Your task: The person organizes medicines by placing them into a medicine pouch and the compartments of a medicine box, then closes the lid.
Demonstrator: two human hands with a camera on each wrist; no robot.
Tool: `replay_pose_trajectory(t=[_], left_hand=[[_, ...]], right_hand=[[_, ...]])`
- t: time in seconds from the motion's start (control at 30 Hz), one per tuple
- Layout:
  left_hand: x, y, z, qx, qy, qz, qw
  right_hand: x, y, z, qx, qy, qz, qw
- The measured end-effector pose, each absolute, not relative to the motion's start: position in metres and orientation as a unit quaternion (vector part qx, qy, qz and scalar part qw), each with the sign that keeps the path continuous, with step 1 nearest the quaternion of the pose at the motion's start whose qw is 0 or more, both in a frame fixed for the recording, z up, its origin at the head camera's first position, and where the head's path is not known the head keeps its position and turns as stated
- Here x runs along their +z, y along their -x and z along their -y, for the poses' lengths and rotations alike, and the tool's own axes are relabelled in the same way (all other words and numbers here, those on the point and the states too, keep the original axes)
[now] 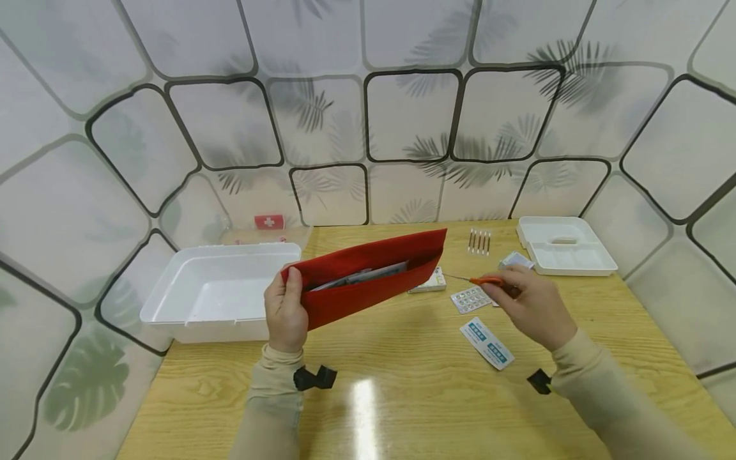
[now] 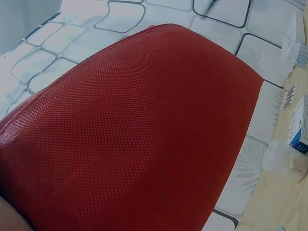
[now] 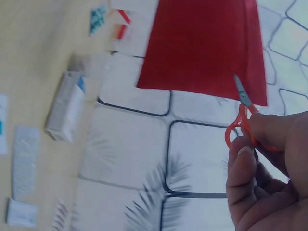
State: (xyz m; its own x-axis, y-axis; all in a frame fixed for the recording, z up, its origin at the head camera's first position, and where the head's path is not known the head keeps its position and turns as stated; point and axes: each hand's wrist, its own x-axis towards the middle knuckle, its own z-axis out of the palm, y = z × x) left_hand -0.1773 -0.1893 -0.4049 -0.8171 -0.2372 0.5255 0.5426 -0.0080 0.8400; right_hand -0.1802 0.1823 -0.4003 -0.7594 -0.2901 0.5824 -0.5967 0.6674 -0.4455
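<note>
Right hand [image 1: 535, 306], right of center in head view: fingers pinching orange scissors [image 1: 484, 280] by the handles, blades together and aimed left toward the pouch. Left hand [image 1: 286, 313], left of center: clamped on the left end of the red pouch [image 1: 368, 295], thumb over the near side. Pouch is mid-frame, tilted, mouth open, grayish contents [image 1: 376, 273] showing. Just below scissors: blister pack [image 1: 470, 299], then white-and-teal packet [image 1: 486, 343]. Farther out: white bin [image 1: 221, 331] at left, swabs [image 1: 479, 243] and white tray [image 1: 575, 260] upper right.
</note>
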Motion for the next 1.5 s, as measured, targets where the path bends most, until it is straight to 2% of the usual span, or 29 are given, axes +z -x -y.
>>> replay_pose_trajectory(t=[0.13, 0.3, 0.6, 1.0, 1.5], left_hand=[[-0.404, 0.177, 0.188, -0.697, 0.129, 0.651, 0.272], [-0.406, 0.178, 0.184, -0.688, 0.143, 0.66, 0.266], [-0.413, 0.179, 0.174, -0.693, 0.173, 0.657, 0.243], [-0.413, 0.178, 0.166, -0.679, 0.2, 0.666, 0.237], [-0.412, 0.175, 0.162, -0.655, 0.203, 0.688, 0.24]], right_hand=[[-0.38, 0.182, -0.187, 0.321, -0.266, 0.859, 0.296], [-0.366, 0.184, -0.184, 0.326, -0.303, 0.838, 0.316], [-0.362, 0.197, -0.166, 0.252, -0.366, 0.849, 0.287], [-0.362, 0.206, -0.141, 0.141, -0.408, 0.854, 0.291], [-0.366, 0.206, -0.126, 0.05, -0.412, 0.889, 0.192]])
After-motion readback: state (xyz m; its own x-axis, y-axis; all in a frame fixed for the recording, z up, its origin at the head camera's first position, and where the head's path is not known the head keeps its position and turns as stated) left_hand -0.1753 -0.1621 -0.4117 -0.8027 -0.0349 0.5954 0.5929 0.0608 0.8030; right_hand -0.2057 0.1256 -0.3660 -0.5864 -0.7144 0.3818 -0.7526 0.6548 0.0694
